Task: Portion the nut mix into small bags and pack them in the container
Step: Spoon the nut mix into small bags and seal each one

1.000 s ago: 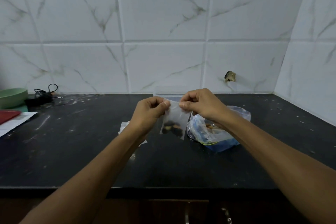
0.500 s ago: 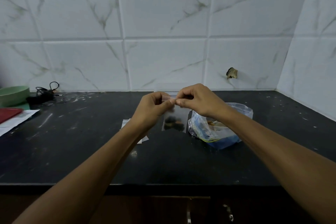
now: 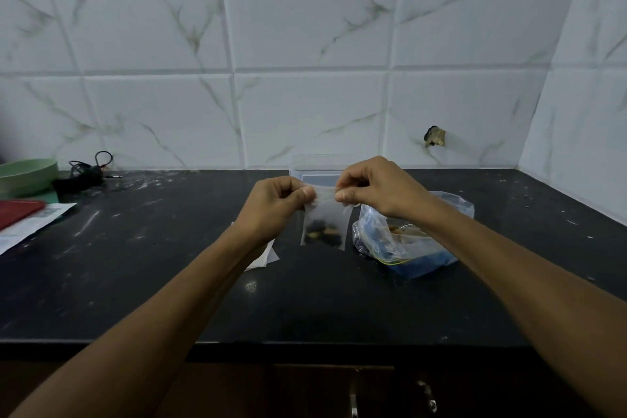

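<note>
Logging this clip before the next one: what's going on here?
A person holds a small clear bag above the black counter, left hand and right hand each pinching its top edge. Some nut mix sits in its bottom. The big bag of mix lies to the right, with the clear container behind.

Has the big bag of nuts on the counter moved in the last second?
No. The big bag lies in the same spot on the black counter, below the wall hole.
</note>
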`<act>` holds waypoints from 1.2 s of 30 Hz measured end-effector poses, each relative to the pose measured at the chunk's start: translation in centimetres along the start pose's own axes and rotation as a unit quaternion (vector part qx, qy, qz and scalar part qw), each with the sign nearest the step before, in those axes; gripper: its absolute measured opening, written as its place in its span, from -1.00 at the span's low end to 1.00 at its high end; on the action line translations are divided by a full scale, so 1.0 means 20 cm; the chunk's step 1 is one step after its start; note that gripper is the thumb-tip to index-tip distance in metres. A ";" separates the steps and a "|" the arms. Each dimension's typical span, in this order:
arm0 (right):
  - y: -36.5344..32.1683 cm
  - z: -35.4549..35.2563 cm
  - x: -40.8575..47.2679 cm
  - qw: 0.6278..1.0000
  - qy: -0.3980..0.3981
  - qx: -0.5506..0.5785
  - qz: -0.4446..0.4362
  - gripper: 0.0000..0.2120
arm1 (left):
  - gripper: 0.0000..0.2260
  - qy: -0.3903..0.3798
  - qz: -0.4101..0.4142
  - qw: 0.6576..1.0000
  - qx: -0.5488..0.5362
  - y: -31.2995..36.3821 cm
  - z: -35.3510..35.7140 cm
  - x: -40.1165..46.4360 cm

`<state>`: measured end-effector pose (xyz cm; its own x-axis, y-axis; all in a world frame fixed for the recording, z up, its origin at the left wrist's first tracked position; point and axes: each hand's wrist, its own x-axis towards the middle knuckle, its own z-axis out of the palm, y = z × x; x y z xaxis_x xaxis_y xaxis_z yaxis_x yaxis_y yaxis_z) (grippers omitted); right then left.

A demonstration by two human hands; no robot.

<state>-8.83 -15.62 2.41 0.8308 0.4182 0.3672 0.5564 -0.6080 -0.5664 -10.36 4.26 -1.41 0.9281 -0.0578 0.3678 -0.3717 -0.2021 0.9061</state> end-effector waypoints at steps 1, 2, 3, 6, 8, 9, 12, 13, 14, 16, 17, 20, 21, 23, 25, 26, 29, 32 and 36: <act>0.00 0.00 0.00 1.000 -0.006 -0.013 0.004 -0.96 | -0.85 -0.001 0.001 1.000 0.002 -0.01 -0.01 0.00; 0.01 0.01 0.00 1.000 -0.007 -0.027 0.006 -0.95 | -0.85 -0.002 0.000 1.000 0.001 -0.01 -0.01 0.00; 0.01 0.01 0.01 0.999 -0.002 -0.038 0.008 -0.94 | -0.85 -0.004 -0.002 1.000 -0.004 -0.01 -0.01 0.00; 0.02 0.03 0.02 0.999 0.017 -0.043 0.013 -0.93 | -0.85 -0.019 -0.024 0.999 -0.021 -0.03 -0.01 0.00; 0.04 0.06 0.02 0.999 0.039 -0.001 0.028 -0.94 | -0.86 -0.030 -0.051 0.997 -0.042 -0.05 -0.02 0.00; 0.05 0.07 0.03 0.997 0.056 0.035 0.042 -0.94 | -0.86 -0.029 -0.063 0.996 -0.057 -0.06 -0.02 0.01; 0.07 0.13 0.04 0.979 0.069 0.157 0.108 -0.95 | -0.87 -0.010 -0.079 0.992 -0.093 -0.08 -0.02 0.03; 0.08 0.16 0.04 0.973 0.057 0.183 0.128 -0.96 | -0.87 -0.006 -0.079 0.993 -0.091 -0.09 -0.03 0.03; 0.09 0.19 0.05 0.970 0.051 0.191 0.140 -0.92 | -0.87 -0.005 -0.078 0.994 -0.082 -0.09 -0.03 0.03; 0.10 0.24 0.07 0.968 0.065 0.182 0.160 -0.85 | -0.88 -0.002 -0.081 0.995 -0.062 -0.11 -0.04 0.04; 0.09 0.26 0.08 0.965 0.081 0.181 0.171 -0.84 | -0.88 0.003 -0.087 0.994 -0.061 -0.13 -0.04 0.04; 0.10 0.34 0.13 0.945 0.114 0.214 0.219 -0.83 | -0.87 0.029 -0.130 0.988 -0.083 -0.17 -0.02 0.08; 0.10 0.37 0.16 0.938 0.118 0.222 0.238 -0.83 | -0.87 0.037 -0.149 0.984 -0.092 -0.19 -0.02 0.10; 0.11 0.42 0.22 0.932 0.123 0.210 0.270 -0.82 | -0.89 0.047 -0.184 0.976 -0.103 -0.22 0.00 0.14; 0.13 0.46 0.26 0.932 0.140 0.164 0.290 -0.82 | -0.89 0.057 -0.212 0.971 -0.094 -0.27 0.02 0.18; 0.14 0.48 0.28 0.935 0.146 0.140 0.292 -0.79 | -0.88 0.063 -0.223 0.969 -0.085 -0.31 0.02 0.21; 0.15 0.54 0.23 0.961 0.138 -0.001 0.240 -0.65 | -0.85 0.073 -0.250 0.964 -0.057 -0.39 0.03 0.27; 0.17 0.62 0.12 0.968 0.144 -0.165 0.119 -0.62 | -0.85 0.067 -0.271 0.959 -0.040 -0.45 0.03 0.31; 0.21 0.72 0.04 0.963 0.045 -0.265 0.021 -0.77 | -0.88 0.069 -0.269 0.960 0.036 -0.47 0.04 0.33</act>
<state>-6.02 -8.14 -10.34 0.8378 0.3398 0.4273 0.4307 -0.8924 -0.1348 -0.62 5.08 -7.68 0.9718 0.2030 -0.1197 0.1669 -0.2343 0.9577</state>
